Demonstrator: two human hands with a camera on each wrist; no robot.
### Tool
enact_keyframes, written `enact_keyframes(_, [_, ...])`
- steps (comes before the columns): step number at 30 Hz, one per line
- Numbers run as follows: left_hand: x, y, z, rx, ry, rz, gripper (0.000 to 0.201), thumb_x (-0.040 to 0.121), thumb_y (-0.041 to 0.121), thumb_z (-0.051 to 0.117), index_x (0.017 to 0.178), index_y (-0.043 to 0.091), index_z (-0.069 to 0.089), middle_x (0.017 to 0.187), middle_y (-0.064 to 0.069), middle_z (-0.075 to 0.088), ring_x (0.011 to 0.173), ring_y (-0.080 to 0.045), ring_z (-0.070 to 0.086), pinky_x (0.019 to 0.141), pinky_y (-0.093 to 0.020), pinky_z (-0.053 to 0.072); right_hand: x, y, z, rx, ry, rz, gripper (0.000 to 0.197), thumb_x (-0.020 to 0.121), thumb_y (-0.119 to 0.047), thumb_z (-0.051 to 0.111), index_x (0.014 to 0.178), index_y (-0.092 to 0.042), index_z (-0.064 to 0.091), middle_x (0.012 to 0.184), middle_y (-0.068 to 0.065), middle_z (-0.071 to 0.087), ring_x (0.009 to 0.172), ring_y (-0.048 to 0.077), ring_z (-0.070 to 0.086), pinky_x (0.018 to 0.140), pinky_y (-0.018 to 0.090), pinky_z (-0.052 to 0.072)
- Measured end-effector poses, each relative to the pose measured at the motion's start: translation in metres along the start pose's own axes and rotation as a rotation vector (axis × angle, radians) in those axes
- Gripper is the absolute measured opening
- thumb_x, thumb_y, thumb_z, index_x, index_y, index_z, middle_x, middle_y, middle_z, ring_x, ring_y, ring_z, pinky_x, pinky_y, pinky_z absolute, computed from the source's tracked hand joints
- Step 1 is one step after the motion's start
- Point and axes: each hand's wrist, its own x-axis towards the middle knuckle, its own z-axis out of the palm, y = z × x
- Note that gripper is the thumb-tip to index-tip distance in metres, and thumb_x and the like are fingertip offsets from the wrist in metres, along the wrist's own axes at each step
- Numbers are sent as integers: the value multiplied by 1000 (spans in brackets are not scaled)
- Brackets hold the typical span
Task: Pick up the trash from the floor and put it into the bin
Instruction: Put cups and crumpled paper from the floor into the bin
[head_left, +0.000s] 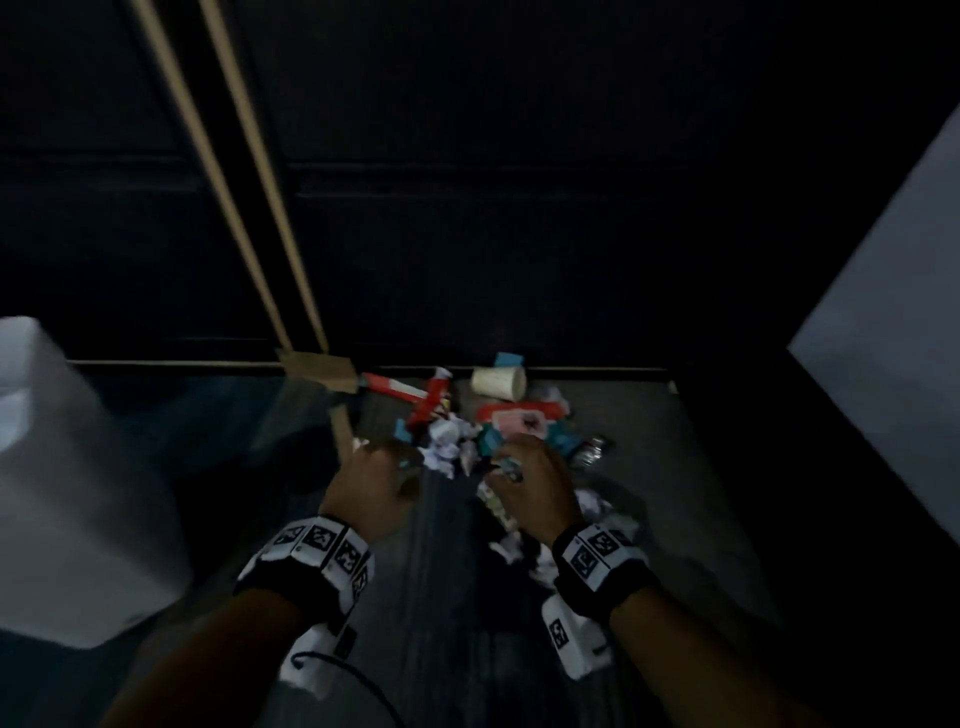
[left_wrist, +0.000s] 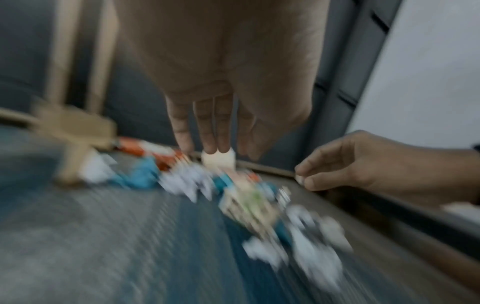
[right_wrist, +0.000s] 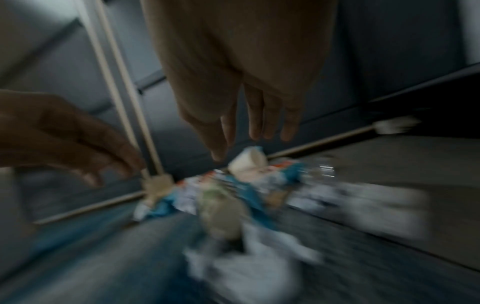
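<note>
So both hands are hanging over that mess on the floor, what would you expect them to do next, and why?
Probably lower and close on the nearest pieces. Both the left hand and right hand hover over the trash pile with straight, empty fingers, touching nothing. Crumpled paper lies just ahead of them, while the white bin waits to the left.

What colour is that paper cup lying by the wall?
The paper cup is plain off-white or cream; the head view shows it best.
</note>
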Motion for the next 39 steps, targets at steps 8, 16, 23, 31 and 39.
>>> enact_keyframes(8, [4, 44, 106, 78, -410, 132, 52, 95, 31, 54, 144, 24, 39, 152, -5, 32, 138, -26, 35, 110, -35, 33, -61, 118, -41, -381, -180, 259, 33, 82, -18, 64, 114, -17, 70, 130, 8, 61, 126, 28, 50, 110, 36, 38])
enact_keyframes(16, [-1, 75, 175, 76, -520, 217, 64, 91, 35, 57, 148, 31, 28, 155, -2, 19, 139, -30, 31, 106, -38, 40, -85, 141, -52, -336, -276, 361, 43, 88, -5, 58, 131, -11, 59, 144, 11, 44, 133, 33, 43, 110, 31, 34])
enact_keyframes(23, [-1, 82, 207, 23, -560, 264, 49, 93, 26, 45, 141, 33, 39, 150, -7, 27, 137, -35, 31, 103, -44, 42, -88, 147, -37, -304, -115, 404, 25, 85, -3, 60, 106, -3, 74, 115, 17, 68, 107, 30, 65, 101, 26, 42])
enact_keyframes(31, [-13, 58, 164, -295, -213, 192, 28, 91, 21, 56, 118, 24, 64, 123, -3, 57, 107, -25, 60, 88, -33, 48, -85, 113, -32, -280, -77, 202, 29, 84, -9, 68, 112, -1, 69, 119, 15, 67, 109, 28, 63, 97, 21, 41])
enact_keyframes(39, [-30, -22, 51, -299, 245, -34, 37, 88, 27, 52, 123, 19, 62, 121, -6, 62, 105, -24, 62, 92, -29, 50, -39, 17, 21, -50, -234, -77, 59, 91, -32, 64, 145, -18, 43, 152, -11, 36, 140, 7, 33, 116, 28, 30])
